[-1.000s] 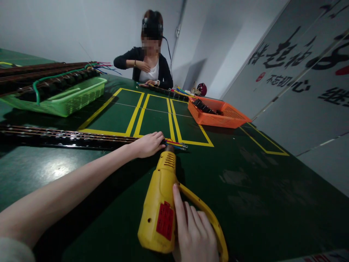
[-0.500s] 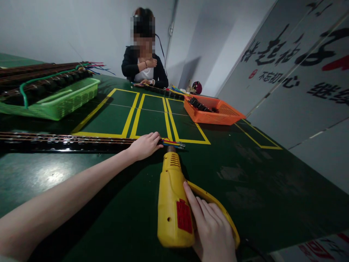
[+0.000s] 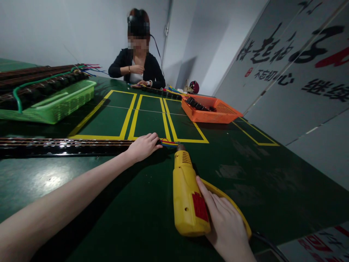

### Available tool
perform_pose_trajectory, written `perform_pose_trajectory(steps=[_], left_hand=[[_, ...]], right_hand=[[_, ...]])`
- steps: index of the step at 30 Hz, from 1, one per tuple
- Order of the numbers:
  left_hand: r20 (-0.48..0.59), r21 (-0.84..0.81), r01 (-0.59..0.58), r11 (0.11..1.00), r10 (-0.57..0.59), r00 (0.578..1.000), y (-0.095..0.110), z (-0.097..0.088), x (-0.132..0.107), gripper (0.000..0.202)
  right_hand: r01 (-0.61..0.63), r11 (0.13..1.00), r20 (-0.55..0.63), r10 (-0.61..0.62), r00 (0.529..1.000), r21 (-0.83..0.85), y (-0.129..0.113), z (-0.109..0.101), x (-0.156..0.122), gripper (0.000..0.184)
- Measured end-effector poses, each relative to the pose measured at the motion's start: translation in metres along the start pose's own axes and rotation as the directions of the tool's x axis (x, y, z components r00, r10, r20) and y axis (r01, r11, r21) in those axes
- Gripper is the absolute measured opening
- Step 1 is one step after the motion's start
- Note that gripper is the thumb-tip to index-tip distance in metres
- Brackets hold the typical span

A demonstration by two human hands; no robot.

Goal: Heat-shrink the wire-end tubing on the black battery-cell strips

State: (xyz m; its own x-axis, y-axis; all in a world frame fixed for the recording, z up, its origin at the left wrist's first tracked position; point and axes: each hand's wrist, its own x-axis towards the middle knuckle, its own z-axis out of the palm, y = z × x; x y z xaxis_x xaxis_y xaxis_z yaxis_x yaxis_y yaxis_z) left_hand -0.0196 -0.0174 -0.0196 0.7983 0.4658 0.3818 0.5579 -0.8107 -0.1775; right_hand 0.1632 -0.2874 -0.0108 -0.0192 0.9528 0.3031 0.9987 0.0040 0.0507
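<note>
My left hand is closed round the right end of a long black wire harness lying across the table. Beyond my fingers stick out several coloured wires, red, yellow and blue among them. A yellow heat gun is gripped by its handle in my right hand. Its metal nozzle is at the tips of the wires and hides part of them. Whether nozzle and wires touch I cannot tell.
At the left a green basket carries more dark harnesses. An orange basket stands at the back right with a black piece inside. Across the green table, marked with yellow tape, sits a person. A black cord trails from the heat gun.
The heat gun has moved right along the wires, from near my left fingers to their tips. My left hand keeps its hold. The person opposite has shifted an arm.
</note>
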Motion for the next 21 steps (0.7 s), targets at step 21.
perform_pose_trajectory(steps=[21], left_hand=[[0.031,-0.051,0.065,0.997,-0.063,0.998,0.006,-0.009,0.0,0.037]], right_hand=[[-0.009,0.977,0.089,-0.01,0.996,0.211,-0.017,-0.014,0.0,0.136]])
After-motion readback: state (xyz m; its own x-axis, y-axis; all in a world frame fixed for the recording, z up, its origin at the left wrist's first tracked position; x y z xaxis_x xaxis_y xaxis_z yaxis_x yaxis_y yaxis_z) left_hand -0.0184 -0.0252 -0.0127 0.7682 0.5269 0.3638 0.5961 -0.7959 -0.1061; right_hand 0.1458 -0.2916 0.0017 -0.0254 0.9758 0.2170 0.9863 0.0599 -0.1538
